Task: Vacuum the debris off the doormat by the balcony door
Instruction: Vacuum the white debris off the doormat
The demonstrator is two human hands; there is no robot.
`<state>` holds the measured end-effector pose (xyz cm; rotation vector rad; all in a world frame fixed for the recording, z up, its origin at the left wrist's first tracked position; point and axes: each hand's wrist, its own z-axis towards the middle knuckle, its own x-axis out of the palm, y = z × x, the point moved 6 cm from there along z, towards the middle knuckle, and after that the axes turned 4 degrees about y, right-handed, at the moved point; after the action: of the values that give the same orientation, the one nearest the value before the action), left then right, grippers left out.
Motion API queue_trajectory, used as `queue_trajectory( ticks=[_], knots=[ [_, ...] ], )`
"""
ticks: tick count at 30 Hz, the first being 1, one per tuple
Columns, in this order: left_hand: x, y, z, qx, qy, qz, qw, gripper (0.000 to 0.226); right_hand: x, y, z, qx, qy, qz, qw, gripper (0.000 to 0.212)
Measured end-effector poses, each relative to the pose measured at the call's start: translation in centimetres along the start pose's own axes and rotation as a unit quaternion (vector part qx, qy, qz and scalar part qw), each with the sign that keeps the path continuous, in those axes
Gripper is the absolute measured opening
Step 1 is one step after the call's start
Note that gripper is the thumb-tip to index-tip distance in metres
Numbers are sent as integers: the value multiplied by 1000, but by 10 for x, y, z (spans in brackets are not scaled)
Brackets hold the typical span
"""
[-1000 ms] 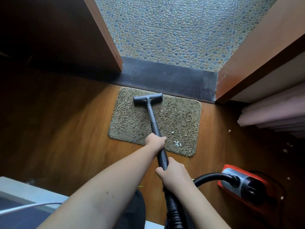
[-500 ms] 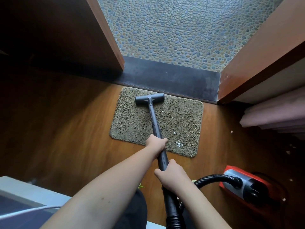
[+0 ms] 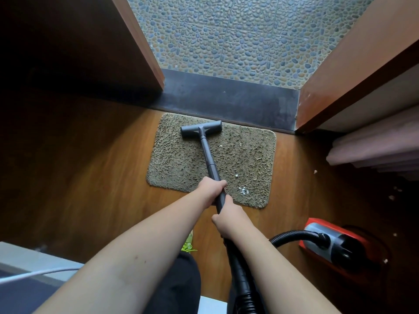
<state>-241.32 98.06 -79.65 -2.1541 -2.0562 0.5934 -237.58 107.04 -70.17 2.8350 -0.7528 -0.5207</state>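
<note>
A shaggy olive doormat lies on the wooden floor against the dark door sill. The grey T-shaped vacuum head rests on the mat's far edge, left of centre. Its dark wand runs back to me. My left hand grips the wand over the mat's near edge. Just behind it, my right hand grips the wand where the black hose begins. White debris bits lie on the mat's near right part, with single flecks further up.
The red and grey vacuum body sits on the floor at right, its hose curving to the wand. Wooden door frames flank the opening to the pebbled balcony floor. Pink curtain folds hang at right. White crumbs dot the floor.
The vacuum head has slid slightly toward the mat's far edge, and both hands have moved forward along with the wand. The view has shifted a little.
</note>
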Motion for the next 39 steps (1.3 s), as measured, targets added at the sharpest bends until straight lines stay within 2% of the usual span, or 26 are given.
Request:
queue_trajectory(
  ticks=[3,6,17,27,34,39],
  knots=[
    [8,-3,2,2,-7,27,1000,46,-4,-9,0,-2,-4,-33,999,47],
    [18,-4,-2,-3,-24,63,998,48,-10,-22,-4,4,-6,-42,999,53],
    [63,21,-24,-1,-5,91,996,42,-15,-78,-41,11,9,-22,1000,70],
    [92,41,-46,-14,9,150,988,48,-7,-115,-63,25,22,9,999,62],
    [100,43,-53,-8,14,174,985,49,-9,-123,-73,37,20,33,999,70],
    [94,34,-49,10,7,177,984,47,-10,-117,-67,29,13,35,999,61]
  ],
)
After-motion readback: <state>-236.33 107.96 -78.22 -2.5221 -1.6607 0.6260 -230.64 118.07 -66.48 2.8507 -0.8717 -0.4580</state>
